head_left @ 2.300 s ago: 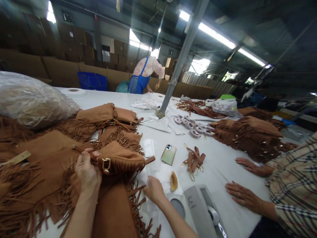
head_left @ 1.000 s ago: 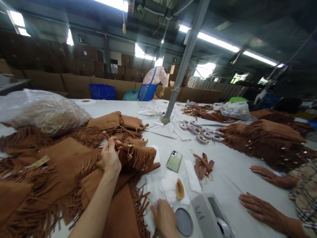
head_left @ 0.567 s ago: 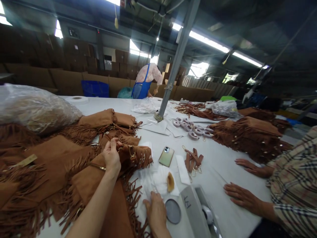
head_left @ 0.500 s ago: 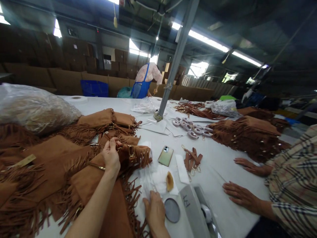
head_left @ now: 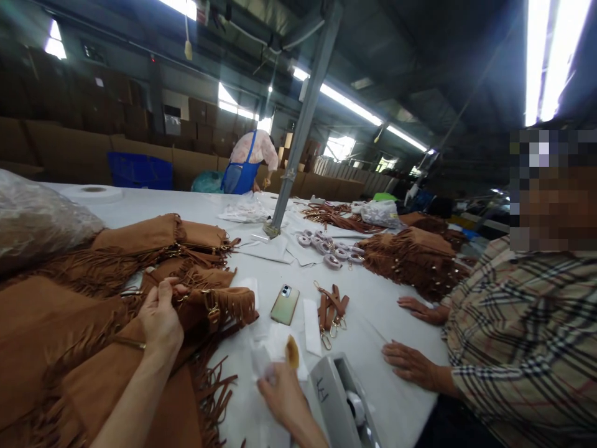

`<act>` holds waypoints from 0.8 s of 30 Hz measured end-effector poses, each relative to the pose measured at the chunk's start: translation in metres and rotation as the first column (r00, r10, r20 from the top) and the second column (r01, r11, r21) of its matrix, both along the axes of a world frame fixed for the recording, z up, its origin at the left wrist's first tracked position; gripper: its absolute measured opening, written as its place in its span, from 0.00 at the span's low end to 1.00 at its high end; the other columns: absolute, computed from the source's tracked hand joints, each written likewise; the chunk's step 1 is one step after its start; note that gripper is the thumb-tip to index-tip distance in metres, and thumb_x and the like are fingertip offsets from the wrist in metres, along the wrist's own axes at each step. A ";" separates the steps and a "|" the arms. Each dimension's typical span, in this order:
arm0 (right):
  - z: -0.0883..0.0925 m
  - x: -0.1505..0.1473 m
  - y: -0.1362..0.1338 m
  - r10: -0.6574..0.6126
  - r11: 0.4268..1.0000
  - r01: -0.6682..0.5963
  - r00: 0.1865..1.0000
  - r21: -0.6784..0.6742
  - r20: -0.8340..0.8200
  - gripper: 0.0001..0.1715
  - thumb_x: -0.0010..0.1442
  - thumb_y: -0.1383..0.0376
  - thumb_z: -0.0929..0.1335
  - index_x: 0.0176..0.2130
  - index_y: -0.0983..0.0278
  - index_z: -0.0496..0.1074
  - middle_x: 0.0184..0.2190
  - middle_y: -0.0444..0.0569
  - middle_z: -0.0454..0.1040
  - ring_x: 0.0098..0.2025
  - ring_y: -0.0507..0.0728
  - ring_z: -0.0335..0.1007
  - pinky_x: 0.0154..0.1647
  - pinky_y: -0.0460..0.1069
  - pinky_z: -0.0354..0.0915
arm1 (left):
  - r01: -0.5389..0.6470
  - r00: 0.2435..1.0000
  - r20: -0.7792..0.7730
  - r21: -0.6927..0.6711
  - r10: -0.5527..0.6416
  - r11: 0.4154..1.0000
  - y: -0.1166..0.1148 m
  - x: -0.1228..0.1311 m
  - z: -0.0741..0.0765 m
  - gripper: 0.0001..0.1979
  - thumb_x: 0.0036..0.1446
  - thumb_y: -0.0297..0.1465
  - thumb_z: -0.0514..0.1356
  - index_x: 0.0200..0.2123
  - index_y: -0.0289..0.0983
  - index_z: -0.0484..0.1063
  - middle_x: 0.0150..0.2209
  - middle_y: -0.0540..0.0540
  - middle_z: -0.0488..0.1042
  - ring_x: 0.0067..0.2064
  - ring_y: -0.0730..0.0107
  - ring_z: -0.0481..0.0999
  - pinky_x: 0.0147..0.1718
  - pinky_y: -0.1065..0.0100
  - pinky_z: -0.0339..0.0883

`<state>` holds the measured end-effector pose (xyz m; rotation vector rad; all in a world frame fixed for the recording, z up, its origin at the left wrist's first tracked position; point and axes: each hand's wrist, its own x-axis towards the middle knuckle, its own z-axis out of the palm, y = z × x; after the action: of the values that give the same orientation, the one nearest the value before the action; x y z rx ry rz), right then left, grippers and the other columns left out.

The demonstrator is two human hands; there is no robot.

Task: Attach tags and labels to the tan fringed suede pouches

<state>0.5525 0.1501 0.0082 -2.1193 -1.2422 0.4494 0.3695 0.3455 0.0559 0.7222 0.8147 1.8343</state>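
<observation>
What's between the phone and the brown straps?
A white strip, seen in the head view: it lies flat between the phone and the brown straps.

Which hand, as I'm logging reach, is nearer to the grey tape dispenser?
The right. The right hand is close by, just left of the grey tape dispenser; the left hand is farther off to the left, at a brown fringed bag.

left hand [head_left: 163, 320]: bare | right hand [head_left: 283, 393]: bare, seemingly (slightly blurred) | forearms [head_left: 135, 389]: bare
</observation>
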 end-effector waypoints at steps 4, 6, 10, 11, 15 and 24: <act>0.064 0.099 0.008 -0.055 0.998 0.057 0.986 -0.005 0.158 0.10 0.51 0.62 0.66 0.22 0.64 0.71 0.23 0.46 0.74 0.29 0.55 0.69 0.29 0.46 0.58 | -0.015 0.999 0.044 -0.014 0.016 1.000 -0.003 -0.002 0.002 0.14 0.51 0.40 0.63 0.36 0.36 0.73 0.24 0.52 0.71 0.27 0.74 0.69 0.29 0.73 0.66; 0.084 0.143 0.014 -0.104 0.994 0.109 0.970 -0.013 0.222 0.10 0.52 0.62 0.65 0.25 0.65 0.72 0.25 0.47 0.75 0.30 0.55 0.69 0.31 0.46 0.58 | 0.001 0.999 0.054 -0.026 0.001 1.000 -0.008 0.001 0.002 0.14 0.51 0.40 0.63 0.37 0.36 0.73 0.25 0.52 0.71 0.28 0.73 0.69 0.29 0.72 0.67; 0.076 0.193 0.033 -0.153 0.978 0.185 0.950 -0.097 0.272 0.09 0.51 0.65 0.66 0.25 0.67 0.73 0.26 0.52 0.76 0.31 0.58 0.71 0.32 0.48 0.59 | 0.005 1.000 0.018 -0.023 -0.004 1.000 -0.022 0.007 0.003 0.14 0.52 0.40 0.63 0.37 0.37 0.73 0.25 0.53 0.71 0.27 0.74 0.69 0.30 0.72 0.67; 0.067 0.197 0.037 -0.153 0.973 0.193 0.950 -0.127 0.272 0.08 0.50 0.65 0.66 0.24 0.67 0.74 0.26 0.53 0.76 0.31 0.59 0.71 0.33 0.49 0.60 | 0.003 1.000 -0.005 -0.023 -0.004 1.000 -0.025 0.007 0.002 0.14 0.52 0.41 0.62 0.37 0.37 0.73 0.25 0.53 0.71 0.27 0.74 0.69 0.29 0.72 0.67; 0.031 0.200 0.046 -0.137 0.965 0.188 0.955 -0.184 0.263 0.12 0.43 0.65 0.70 0.32 0.65 0.77 0.37 0.55 0.77 0.45 0.65 0.69 0.44 0.53 0.60 | 0.007 0.995 -0.100 -0.034 -0.010 0.999 -0.037 0.010 -0.006 0.14 0.53 0.42 0.62 0.37 0.38 0.74 0.27 0.53 0.72 0.26 0.75 0.68 0.28 0.74 0.66; 0.058 0.193 0.032 -0.138 0.981 0.159 0.975 -0.115 0.173 0.20 0.55 0.53 0.63 0.25 0.64 0.74 0.24 0.52 0.75 0.32 0.61 0.71 0.35 0.51 0.61 | 0.284 0.938 -0.173 -0.114 -0.301 0.952 -0.050 0.034 -0.017 0.17 0.50 0.44 0.63 0.35 0.36 0.75 0.28 0.51 0.74 0.29 0.71 0.72 0.29 0.73 0.66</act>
<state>0.7459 0.1821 0.0664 -2.3805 -1.1596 0.3003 0.4033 0.2953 0.0386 0.9192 0.8537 1.4695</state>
